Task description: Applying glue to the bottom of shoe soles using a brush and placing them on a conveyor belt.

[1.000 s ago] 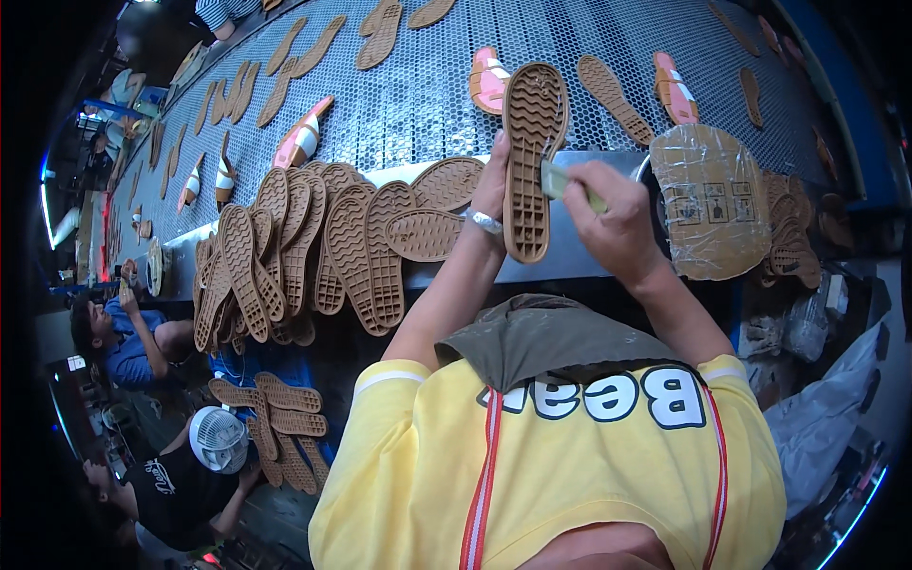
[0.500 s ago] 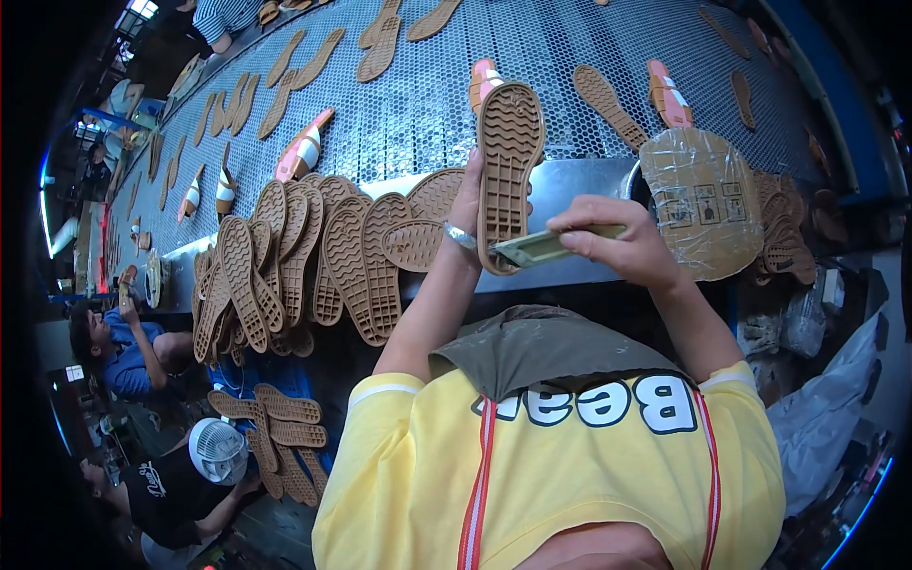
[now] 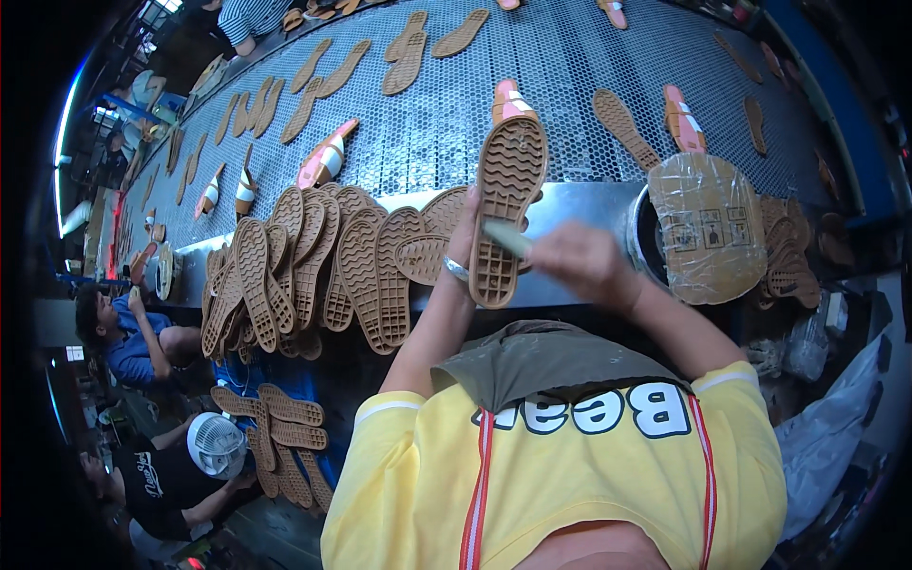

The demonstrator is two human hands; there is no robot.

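A brown shoe sole (image 3: 514,176) stands nearly upright in front of me, its wavy and gridded tread facing me. My left hand (image 3: 462,233) is closed on it from behind and the left; most of its fingers are hidden. My right hand (image 3: 587,261), smeared by motion, grips a flat pale green tool (image 3: 507,237), whose blurred end lies across the lower half of the tread. A large heap of brown soles (image 3: 294,256) leans at the table edge, left of my left hand.
A foil-and-tape-covered cardboard lid (image 3: 708,228) rests on a round container to the right. Behind is a blue mesh conveyor (image 3: 399,123) carrying soles and pink-and-white sandals (image 3: 328,157). People sit at the left, near a white fan (image 3: 217,446).
The tool has moved up and left along the tread from the sole's lower end. My right hand has shifted slightly lower and left. The held sole sits a little lower in view.
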